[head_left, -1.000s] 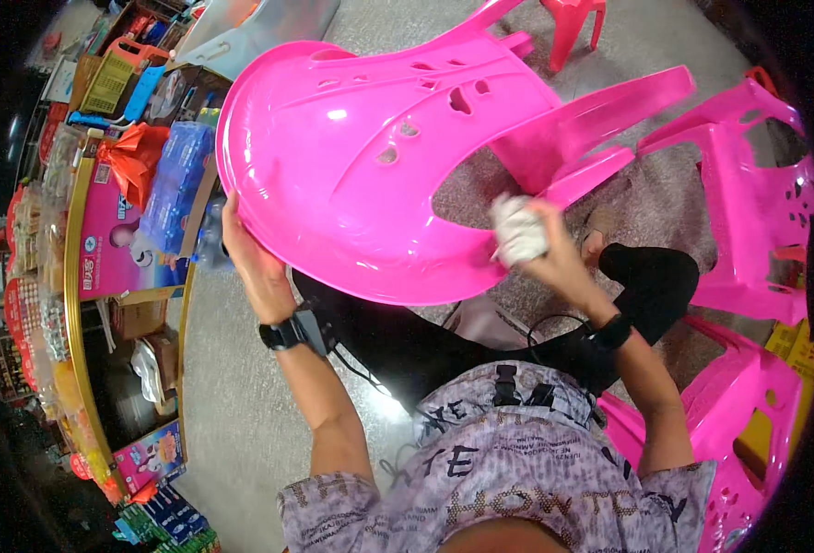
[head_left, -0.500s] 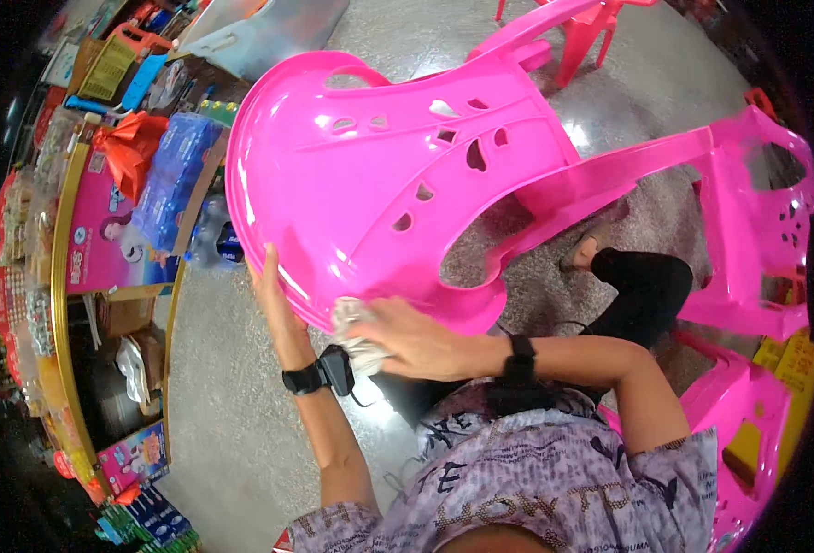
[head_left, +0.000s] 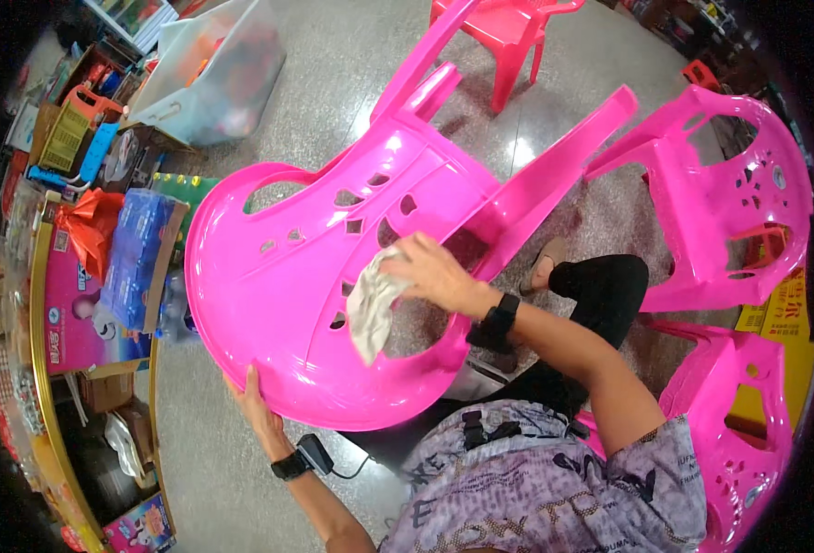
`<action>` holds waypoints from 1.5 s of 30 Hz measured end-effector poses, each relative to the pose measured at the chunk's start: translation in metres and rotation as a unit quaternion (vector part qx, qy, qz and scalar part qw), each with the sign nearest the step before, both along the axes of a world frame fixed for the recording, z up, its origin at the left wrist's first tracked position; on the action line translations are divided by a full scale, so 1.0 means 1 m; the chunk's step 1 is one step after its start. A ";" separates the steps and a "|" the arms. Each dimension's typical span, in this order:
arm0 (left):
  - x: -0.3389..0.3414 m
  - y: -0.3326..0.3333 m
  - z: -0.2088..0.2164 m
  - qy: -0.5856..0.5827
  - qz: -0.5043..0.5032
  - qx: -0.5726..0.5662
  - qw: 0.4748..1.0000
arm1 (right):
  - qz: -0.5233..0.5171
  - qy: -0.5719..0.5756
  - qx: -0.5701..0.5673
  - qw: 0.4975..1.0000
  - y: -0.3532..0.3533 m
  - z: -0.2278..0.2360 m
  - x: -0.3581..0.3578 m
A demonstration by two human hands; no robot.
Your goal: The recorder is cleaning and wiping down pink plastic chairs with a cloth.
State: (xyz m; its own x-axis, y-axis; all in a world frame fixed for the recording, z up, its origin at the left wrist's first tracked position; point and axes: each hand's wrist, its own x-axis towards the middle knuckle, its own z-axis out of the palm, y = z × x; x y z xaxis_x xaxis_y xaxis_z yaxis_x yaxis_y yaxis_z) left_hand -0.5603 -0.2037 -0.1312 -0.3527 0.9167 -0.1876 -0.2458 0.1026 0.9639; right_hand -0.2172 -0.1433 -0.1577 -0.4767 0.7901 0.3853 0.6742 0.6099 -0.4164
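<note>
A pink plastic armchair (head_left: 269, 267) is tilted in front of me, its backrest with leaf-shaped cutouts turned up. My left hand (head_left: 257, 405) grips the outer rim of the backrest at the lower left, thumb on top and fingers hidden beneath. In my right hand (head_left: 430, 275) is a crumpled off-white cloth (head_left: 373, 304), pinched from above and hanging down over the backrest near the cutouts. Whether the cloth touches the plastic I cannot tell.
Two more pink chairs (head_left: 679, 221) stand at the right, beside a yellow box (head_left: 784, 313). A red chair (head_left: 508, 37) is at the top. Shelves with goods and blue-wrapped bottles (head_left: 140, 253) line the left, below a translucent bin (head_left: 213, 83).
The cloth in my right hand has moved from the backrest's lower rim up and right toward its cutouts. The chair has shifted down and left in view, my left hand still on its rim.
</note>
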 end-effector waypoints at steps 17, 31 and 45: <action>0.004 0.003 0.001 0.022 -0.002 -0.005 1.000 | -0.486 -0.077 -0.080 0.867 0.068 -0.011 0.113; 0.003 0.002 0.002 0.032 0.008 -0.018 0.999 | -0.334 -0.114 0.010 0.935 0.025 0.003 0.053; 0.001 -0.001 0.001 0.028 -0.006 0.004 1.000 | -0.226 -0.018 0.074 0.971 0.083 0.061 0.092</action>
State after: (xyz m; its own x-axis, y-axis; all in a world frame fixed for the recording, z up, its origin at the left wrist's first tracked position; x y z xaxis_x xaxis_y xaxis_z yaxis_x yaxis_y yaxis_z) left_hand -0.5593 -0.2044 -0.1306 -0.3518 0.9223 -0.1600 -0.1911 0.0966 0.9768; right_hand -0.1249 -0.0607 -0.0966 -0.1099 0.8594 0.4994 0.8993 0.2999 -0.3183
